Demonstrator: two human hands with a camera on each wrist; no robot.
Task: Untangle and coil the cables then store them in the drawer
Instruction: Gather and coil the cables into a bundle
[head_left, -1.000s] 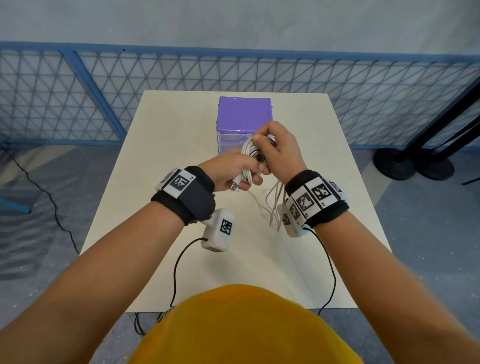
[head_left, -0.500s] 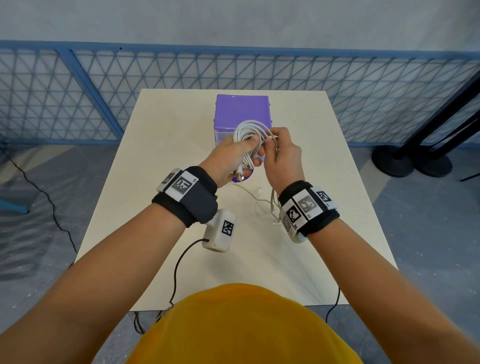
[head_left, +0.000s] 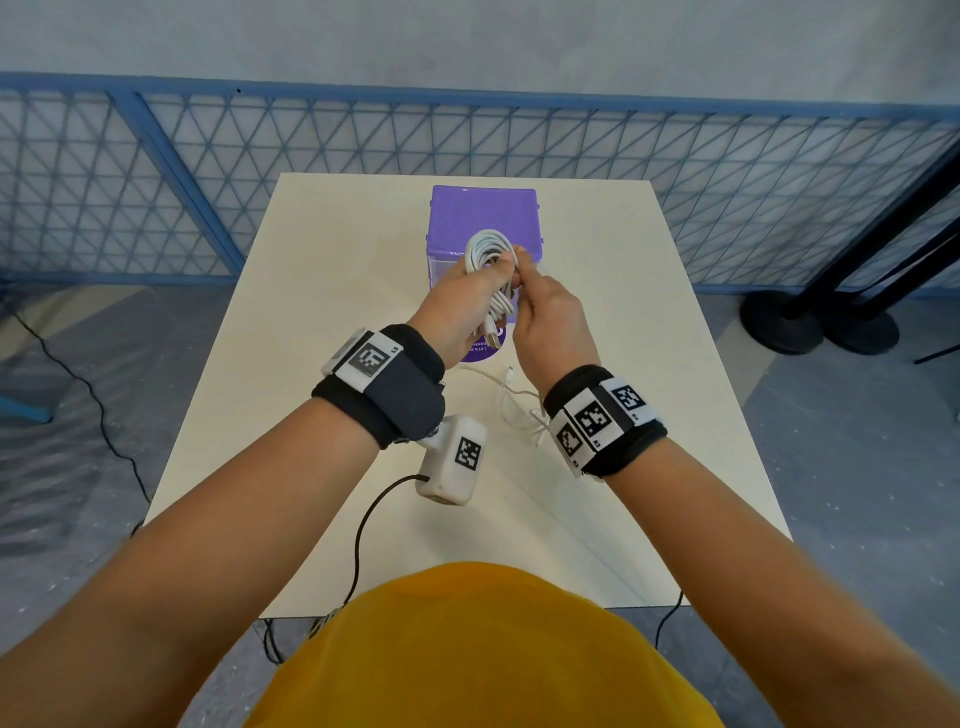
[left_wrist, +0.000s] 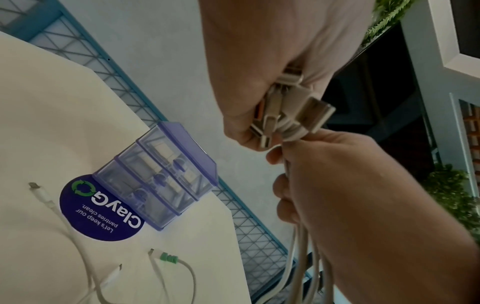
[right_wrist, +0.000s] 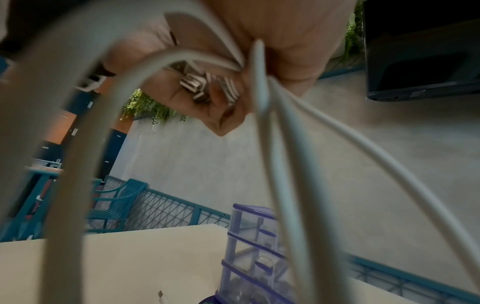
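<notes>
A bundle of white cables (head_left: 487, 253) is held in the air in front of the purple drawer unit (head_left: 483, 208), its loop standing above my hands. My left hand (head_left: 465, 299) grips the bundle low down, where several USB plugs (left_wrist: 298, 109) stick out of the fist. Beside it, my right hand (head_left: 548, 314) pinches the strands (left_wrist: 296, 246) that trail downward. In the right wrist view the cables (right_wrist: 283, 156) arc close to the lens, with the drawers (right_wrist: 253, 242) behind, all shut.
Loose white cable ends (head_left: 514, 397) lie on the cream table (head_left: 322, 312) near my right wrist, one with a green collar (left_wrist: 168, 258). A round purple sticker (left_wrist: 101, 209) sits before the drawers. A blue mesh fence (head_left: 156, 182) runs behind.
Both hands have risen and moved toward the drawer unit with the bundle. The loop now stands up over the purple top, and the hanging strands have shortened.
</notes>
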